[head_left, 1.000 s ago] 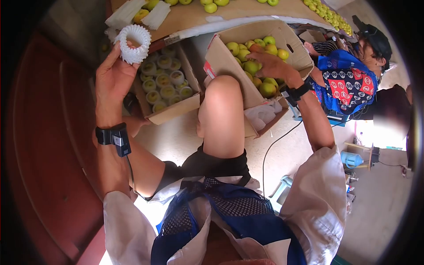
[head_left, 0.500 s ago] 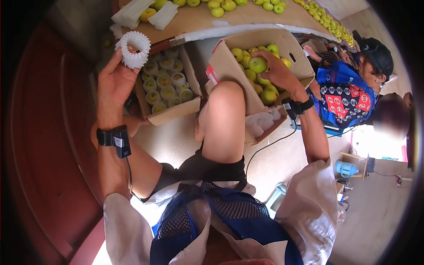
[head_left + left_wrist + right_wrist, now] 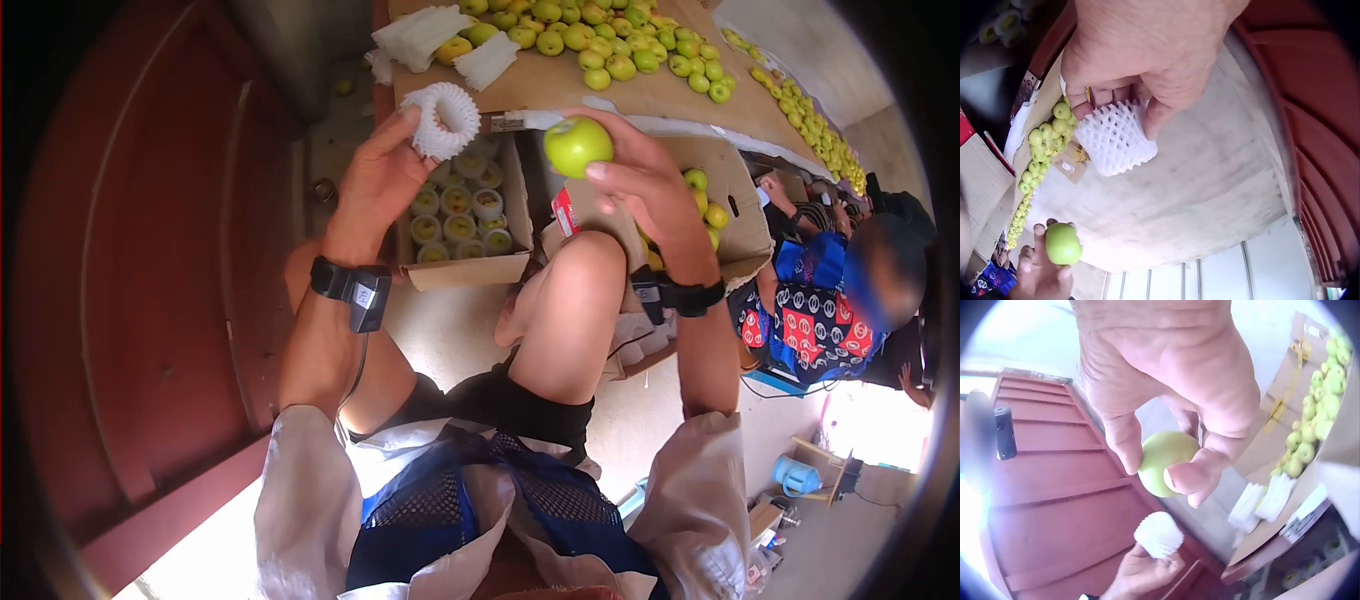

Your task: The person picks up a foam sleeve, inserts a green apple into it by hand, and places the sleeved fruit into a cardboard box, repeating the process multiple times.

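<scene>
My left hand (image 3: pixel 382 182) holds a white foam net sleeve (image 3: pixel 446 120) by its edge, its round opening showing. In the left wrist view the fingers curl round the rim of the sleeve (image 3: pixel 1116 139). My right hand (image 3: pixel 655 190) grips a green apple (image 3: pixel 578 147) between thumb and fingers, above the near flap of a carton. The right wrist view shows the apple (image 3: pixel 1169 464) pinched by the fingertips, apart from the sleeve (image 3: pixel 1159 535). Below, a carton (image 3: pixel 465 271) contains several apples in foam sleeves; another carton (image 3: pixel 745 215) contains loose apples.
Many loose apples (image 3: pixel 620 45) and stacks of flat white sleeves (image 3: pixel 420 35) lie on the cardboard-covered table (image 3: pixel 550 85) ahead. A red door (image 3: pixel 150 250) stands at the left. Another person in a patterned vest (image 3: pixel 820 310) sits at the right.
My right hand has lifted the green apple out of the carton and brought it left, near the sleeve. The left hand still holds the sleeve. The head view has shifted.
</scene>
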A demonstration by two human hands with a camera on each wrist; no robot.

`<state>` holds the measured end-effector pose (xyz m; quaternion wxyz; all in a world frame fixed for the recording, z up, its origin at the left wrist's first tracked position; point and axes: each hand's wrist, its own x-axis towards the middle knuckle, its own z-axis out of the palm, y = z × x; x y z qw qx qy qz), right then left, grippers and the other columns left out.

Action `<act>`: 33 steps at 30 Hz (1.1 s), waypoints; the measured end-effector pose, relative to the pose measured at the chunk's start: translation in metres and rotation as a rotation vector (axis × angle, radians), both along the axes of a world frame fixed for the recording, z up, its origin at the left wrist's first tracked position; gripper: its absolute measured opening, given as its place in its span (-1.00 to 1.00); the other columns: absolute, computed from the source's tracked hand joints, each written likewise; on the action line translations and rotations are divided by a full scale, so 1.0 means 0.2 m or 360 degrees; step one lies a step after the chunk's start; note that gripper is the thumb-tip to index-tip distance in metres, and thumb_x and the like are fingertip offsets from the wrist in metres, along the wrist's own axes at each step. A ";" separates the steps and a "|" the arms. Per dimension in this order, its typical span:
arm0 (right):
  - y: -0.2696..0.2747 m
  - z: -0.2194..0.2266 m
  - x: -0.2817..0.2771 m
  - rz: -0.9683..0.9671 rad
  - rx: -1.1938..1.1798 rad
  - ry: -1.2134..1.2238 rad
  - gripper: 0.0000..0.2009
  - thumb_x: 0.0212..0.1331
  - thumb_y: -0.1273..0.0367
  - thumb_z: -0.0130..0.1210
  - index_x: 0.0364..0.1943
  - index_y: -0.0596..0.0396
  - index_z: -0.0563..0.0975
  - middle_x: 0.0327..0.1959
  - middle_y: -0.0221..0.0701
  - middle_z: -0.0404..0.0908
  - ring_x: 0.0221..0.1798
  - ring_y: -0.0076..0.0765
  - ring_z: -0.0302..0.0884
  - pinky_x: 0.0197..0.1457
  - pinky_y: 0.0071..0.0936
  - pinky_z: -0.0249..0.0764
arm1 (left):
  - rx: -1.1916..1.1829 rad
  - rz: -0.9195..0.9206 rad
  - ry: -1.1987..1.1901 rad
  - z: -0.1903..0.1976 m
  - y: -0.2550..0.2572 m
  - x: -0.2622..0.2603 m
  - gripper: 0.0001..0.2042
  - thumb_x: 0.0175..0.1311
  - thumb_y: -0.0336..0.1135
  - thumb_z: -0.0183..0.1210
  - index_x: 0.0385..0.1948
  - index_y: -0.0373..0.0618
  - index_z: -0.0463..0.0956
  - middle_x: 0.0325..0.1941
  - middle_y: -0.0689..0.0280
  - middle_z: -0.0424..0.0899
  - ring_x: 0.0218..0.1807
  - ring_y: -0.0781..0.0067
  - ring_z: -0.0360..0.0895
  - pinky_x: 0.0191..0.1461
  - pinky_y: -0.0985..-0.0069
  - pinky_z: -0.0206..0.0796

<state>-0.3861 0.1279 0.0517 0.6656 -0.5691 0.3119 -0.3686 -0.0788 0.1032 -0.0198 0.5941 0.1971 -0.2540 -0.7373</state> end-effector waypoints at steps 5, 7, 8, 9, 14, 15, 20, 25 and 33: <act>-0.09 0.00 0.23 -0.0029 0.0142 -0.0167 -0.51 0.30 0.32 0.13 0.30 0.11 0.38 0.05 -0.36 0.59 0.01 -0.45 0.61 -0.46 -0.69 0.18 | -0.0107 0.0004 -0.0285 0.05 -0.01 -0.01 -0.58 0.42 -0.22 0.21 0.24 -0.19 0.45 0.23 0.28 0.59 0.29 0.38 0.49 0.40 0.33 0.29; -0.15 -0.03 0.25 0.0036 0.0332 -0.0343 -0.53 0.31 0.28 0.11 0.28 0.09 0.39 0.07 -0.35 0.59 0.08 -0.34 0.61 -0.47 -0.69 0.16 | -0.0102 0.0029 -0.0381 0.06 -0.02 -0.01 -0.54 0.42 -0.19 0.22 0.26 -0.19 0.44 0.21 0.31 0.58 0.25 0.42 0.48 0.38 0.34 0.26; -0.17 -0.06 0.26 0.0068 0.0433 -0.0429 -0.54 0.32 0.25 0.09 0.26 0.08 0.40 0.07 -0.35 0.59 0.11 -0.29 0.61 -0.48 -0.70 0.15 | -0.0105 0.0062 -0.0414 0.07 -0.02 -0.02 -0.55 0.42 -0.18 0.22 0.26 -0.18 0.45 0.21 0.32 0.58 0.24 0.43 0.49 0.37 0.36 0.26; -0.20 -0.10 0.27 0.0045 0.0430 -0.0434 -0.55 0.32 0.23 0.08 0.25 0.07 0.41 0.08 -0.34 0.59 0.11 -0.20 0.61 -0.50 -0.69 0.12 | -0.0107 0.0093 -0.0447 0.09 -0.01 -0.02 -0.55 0.41 -0.18 0.22 0.25 -0.17 0.46 0.20 0.33 0.59 0.23 0.44 0.49 0.36 0.37 0.26; -0.29 -0.20 0.26 0.0041 0.0406 -0.0435 -0.55 0.32 0.23 0.08 0.25 0.08 0.42 0.09 -0.33 0.60 0.04 -0.24 0.60 -0.51 -0.68 0.09 | -0.0050 0.0242 -0.0577 0.05 -0.05 -0.01 -0.59 0.41 -0.18 0.23 0.20 -0.16 0.49 0.18 0.34 0.60 0.21 0.46 0.49 0.36 0.38 0.26; -0.31 -0.20 0.26 0.0046 0.0407 -0.0424 -0.55 0.31 0.24 0.08 0.24 0.08 0.43 0.08 -0.32 0.60 0.02 -0.25 0.60 -0.51 -0.67 0.09 | -0.0052 0.0230 -0.0581 0.05 -0.06 -0.01 -0.60 0.41 -0.19 0.23 0.19 -0.16 0.49 0.18 0.34 0.60 0.21 0.46 0.49 0.36 0.38 0.26; -0.32 -0.21 0.29 -0.0002 0.0444 -0.0411 -0.55 0.32 0.24 0.09 0.24 0.12 0.43 0.05 -0.33 0.61 -0.02 -0.30 0.60 -0.47 -0.68 0.12 | -0.0068 0.0285 -0.0616 0.05 -0.07 0.00 -0.67 0.41 -0.25 0.24 0.12 -0.17 0.54 0.13 0.32 0.63 0.17 0.47 0.52 0.34 0.38 0.29; -0.29 -0.19 0.31 0.0038 0.0365 -0.0338 -0.56 0.31 0.29 0.15 0.23 0.14 0.46 0.05 -0.38 0.62 -0.02 -0.41 0.61 -0.42 -0.69 0.16 | -0.0098 0.0308 -0.0678 0.06 -0.05 -0.01 -0.74 0.41 -0.27 0.24 0.04 -0.15 0.59 0.06 0.34 0.68 0.12 0.49 0.55 0.32 0.38 0.31; -0.26 -0.26 0.32 0.0022 0.0303 -0.0432 -0.55 0.28 0.31 0.22 0.22 0.15 0.49 0.03 -0.49 0.60 -0.01 -0.58 0.48 -0.22 -0.64 0.27 | -0.0136 0.0281 -0.0682 0.03 -0.02 0.00 -0.75 0.42 -0.30 0.23 0.05 -0.16 0.60 0.06 0.34 0.69 0.11 0.51 0.56 0.32 0.41 0.32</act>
